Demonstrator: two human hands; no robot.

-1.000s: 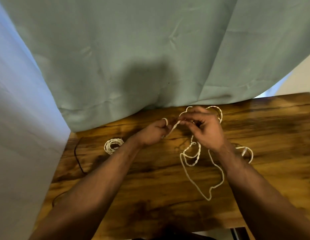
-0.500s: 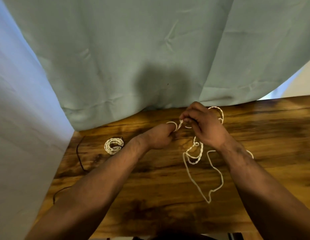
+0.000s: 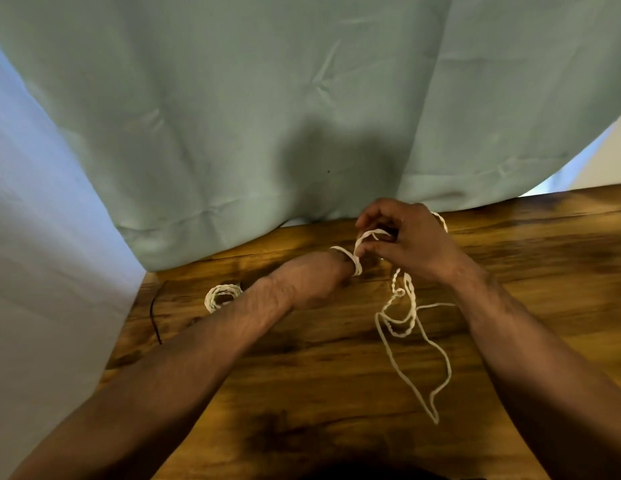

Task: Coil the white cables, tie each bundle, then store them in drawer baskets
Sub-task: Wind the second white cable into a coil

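Left hand (image 3: 312, 277) w/ white cable (image 3: 402, 313) looped round fingers; right hand (image 3: 411, 242) pinches same cable. Coiled bundle (image 3: 221, 296) left of cable on table (image 3: 337, 375); green curtain (image 3: 302, 116) behind.

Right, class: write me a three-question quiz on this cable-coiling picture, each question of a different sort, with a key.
1. True or false: the coiled bundle lies on the wooden table beside the left forearm.
2. Around what is the white cable being wound? A) the left hand's fingers B) a drawer handle C) a spool
3. Fill in: the right hand pinches a ____ of cable.

Key
1. True
2. A
3. Loop; most of the cable trails loose on the table towards the person.
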